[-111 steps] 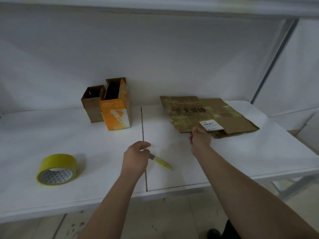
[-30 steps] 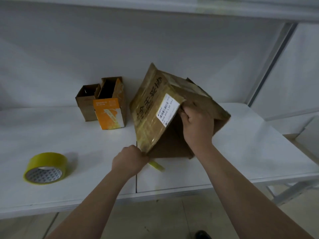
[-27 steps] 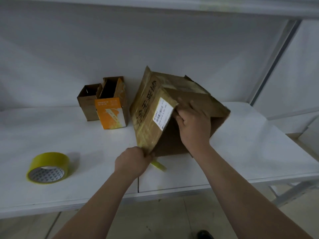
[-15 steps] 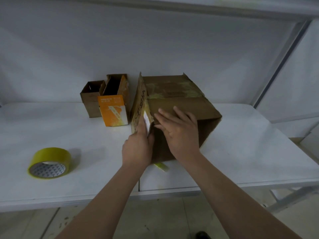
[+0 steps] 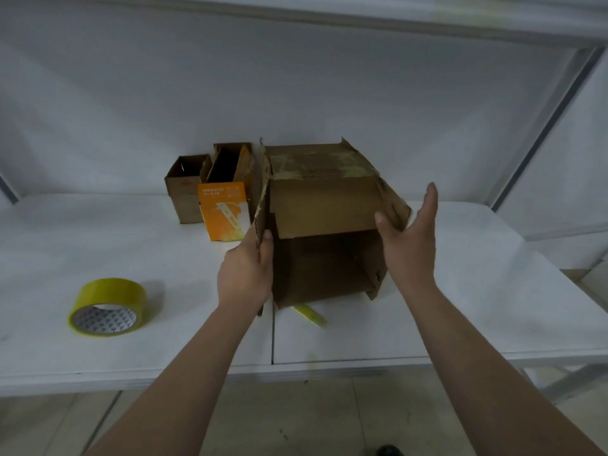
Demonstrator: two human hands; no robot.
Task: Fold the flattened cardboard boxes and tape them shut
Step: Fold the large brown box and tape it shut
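Left hand: pinches the left flap of the box, thumb on the inner face, fingers hidden behind the flap. Flap stands about upright, edge toward the camera.

Right hand: held wide, fingers straight and pointing up and away, palm turned toward the box's right side. The thumb tip touches the right flap near the upper corner. Whether the palm presses the cardboard cannot be told.

Box: opened into a square tube, lying on its side mid-bench, open end facing the camera. The top flap hangs down over the upper part of the opening; the inside is dark and bare. Patches of old yellow tape on the top face.

Yellow tool handle: sticks out from under the box's near edge, flat on the bench, just right of the bench seam.

Tape roll: yellow, on the bench well left of the box, apart from both hands.

Behind-left of the box, close beside it: an orange carton and a small brown carton, both upright with open tops, touching each other.
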